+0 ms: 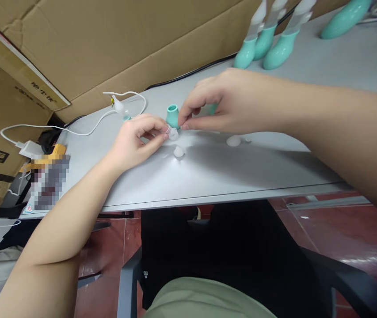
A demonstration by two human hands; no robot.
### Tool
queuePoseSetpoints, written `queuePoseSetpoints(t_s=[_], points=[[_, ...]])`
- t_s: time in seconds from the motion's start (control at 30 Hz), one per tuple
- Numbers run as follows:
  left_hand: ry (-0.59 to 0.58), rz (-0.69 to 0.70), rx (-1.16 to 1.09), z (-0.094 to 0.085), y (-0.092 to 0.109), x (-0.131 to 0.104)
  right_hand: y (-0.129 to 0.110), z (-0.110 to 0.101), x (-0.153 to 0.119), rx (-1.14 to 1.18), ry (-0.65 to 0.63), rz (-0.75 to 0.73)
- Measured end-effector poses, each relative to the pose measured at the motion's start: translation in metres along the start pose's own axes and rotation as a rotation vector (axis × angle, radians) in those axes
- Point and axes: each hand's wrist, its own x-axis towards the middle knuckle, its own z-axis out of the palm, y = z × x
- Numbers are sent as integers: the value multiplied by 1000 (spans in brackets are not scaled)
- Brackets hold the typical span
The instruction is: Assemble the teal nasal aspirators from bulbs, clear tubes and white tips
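Note:
Between its thumb and fingertips, my left hand (143, 137) pinches a small clear plastic part (173, 134). My right hand (215, 104) is closed in a pinch just right of that part, on a tiny pale piece that I cannot make out. Right behind the fingertips an open-necked teal rubber bulb (172, 115) stands upright. Nearer the table edge lies a small white piece (179, 153) with a rounded top. Under my right forearm are a white nozzle tip (234, 140) and a tiny whitish piece (248, 140).
Several teal-and-white nasal aspirators (279, 48) stand at the back right. Another aspirator (118, 105) lies by a white cable (89, 132) at left. A charger (31, 149) and yellow tool (57, 152) are farther left. Cardboard boxes (108, 39) border the grey table (135, 187).

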Motion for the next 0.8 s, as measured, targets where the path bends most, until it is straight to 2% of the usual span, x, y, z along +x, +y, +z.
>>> queuePoseSetpoints(t_s=[0.1, 0.23, 0.4, 0.57, 0.8], points=[[71, 22, -41, 2, 2, 1, -2, 0, 1, 66, 83, 31], [140, 27, -53, 5, 7, 4, 1, 6, 3, 203, 114, 14], [154, -53, 73, 6, 14, 5, -1, 5, 1, 209, 109, -20], [172, -23, -14, 5, 19, 6, -5, -1, -5, 229, 71, -27], [163, -35, 25, 4, 18, 6, 1, 9, 1, 248, 117, 2]])
